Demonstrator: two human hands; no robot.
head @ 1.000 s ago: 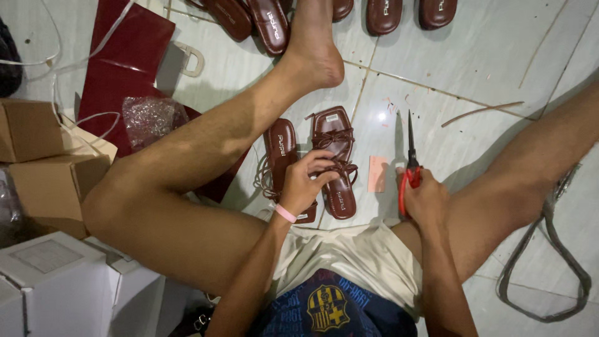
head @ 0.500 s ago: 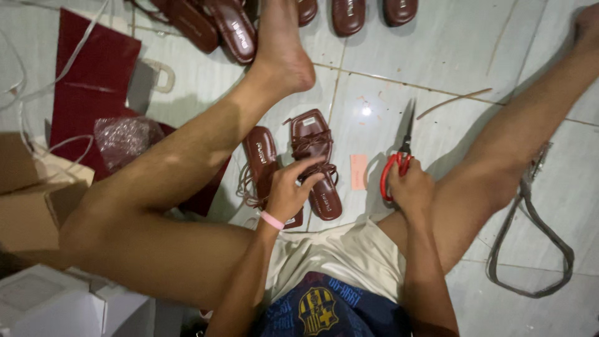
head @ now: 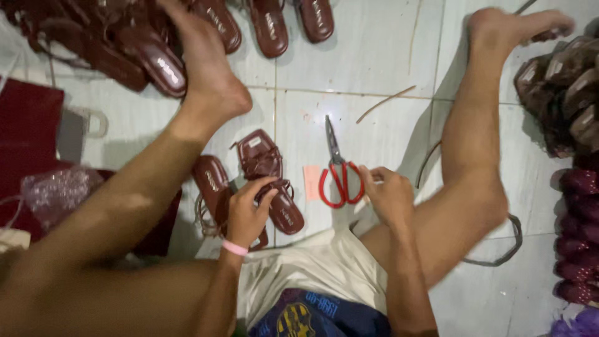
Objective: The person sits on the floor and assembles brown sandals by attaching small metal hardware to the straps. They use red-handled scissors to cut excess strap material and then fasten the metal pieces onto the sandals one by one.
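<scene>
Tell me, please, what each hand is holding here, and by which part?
The left hand grips the brown sandal by its straps. The right hand rests beside the red scissors' handles; whether it grips them cannot be told.

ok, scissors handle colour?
Red handles on the scissors, beside the right hand; clearest in the head view.

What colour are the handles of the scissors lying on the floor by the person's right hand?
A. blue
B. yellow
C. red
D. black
C: the scissors lie on the pale tiled floor with red loop handles, just beside the right hand, while the left hand rests on a brown sandal.
</scene>
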